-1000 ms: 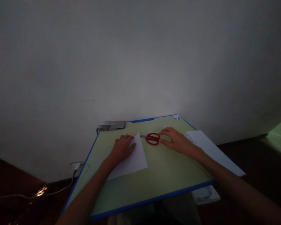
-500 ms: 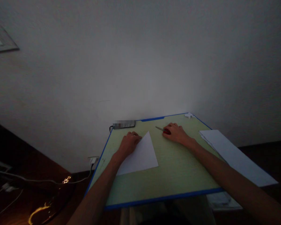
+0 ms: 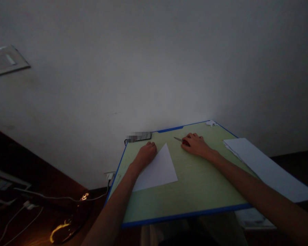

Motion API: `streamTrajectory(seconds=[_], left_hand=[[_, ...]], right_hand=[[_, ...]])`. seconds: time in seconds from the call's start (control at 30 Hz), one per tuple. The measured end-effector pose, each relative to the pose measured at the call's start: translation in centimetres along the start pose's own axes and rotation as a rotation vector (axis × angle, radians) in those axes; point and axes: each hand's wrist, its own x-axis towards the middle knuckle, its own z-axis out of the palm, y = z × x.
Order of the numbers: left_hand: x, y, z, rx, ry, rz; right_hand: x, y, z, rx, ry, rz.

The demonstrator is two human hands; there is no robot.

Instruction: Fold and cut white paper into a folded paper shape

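Your counter point(image 3: 195, 194) is a pale green board with a blue rim, pushed up against the grey wall point(image 3: 154, 68) at its far side. The near edge runs just in front of your forearms, and the left edge drops off to a dark floor with cables point(image 3: 28, 205). The widest bare stretch lies in the middle and near part of the board, between your two arms.

Your left hand point(image 3: 146, 154) lies on the counter with the fingers curled in, its knuckles resting on the left edge of a white paper triangle point(image 3: 159, 169). That sheet lies flat, its point aimed away from you and its broad base toward you.

Your right hand point(image 3: 196, 145) closes over the red handles of the scissors point(image 3: 181, 140) near the far edge; only the thin metal blades stick out to the left, low over the counter, well apart from the triangle's tip.

A stack of white paper point(image 3: 264, 167) hangs over the right edge. A small paper scrap point(image 3: 210, 123) sits in the far right corner.
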Motion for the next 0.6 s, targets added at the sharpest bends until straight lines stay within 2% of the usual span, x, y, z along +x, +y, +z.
streamTrajectory(seconds=[0.2, 0.3, 0.4, 0.43, 0.53, 0.6], left_hand=[[0.1, -0.7, 1.0, -0.065, 0.044, -0.059], [-0.2, -2.7, 0.7, -0.093, 0.086, -0.166], [-1.5, -5.3, -0.8, -0.076, 0.152, -0.322], [-2.1, -6.0, -1.5, -0.051, 0.199, -0.413], [-4.1, -7.6, -3.5, 0.095, 0.451, -0.845], [-4.7, -7.8, -4.3, 0.183, 0.601, -0.981]], right_hand=[[-0.2, 0.0, 0.2, -0.010, 0.003, -0.023], [-0.1, 0.3, 0.3, -0.006, -0.008, -0.028], [0.0, 0.4, 0.5, -0.007, -0.013, -0.019], [0.0, 0.4, 0.5, -0.008, -0.012, -0.017], [0.0, 0.2, 0.6, -0.007, -0.007, -0.001], [-0.1, -0.2, 0.6, -0.015, 0.028, 0.017]])
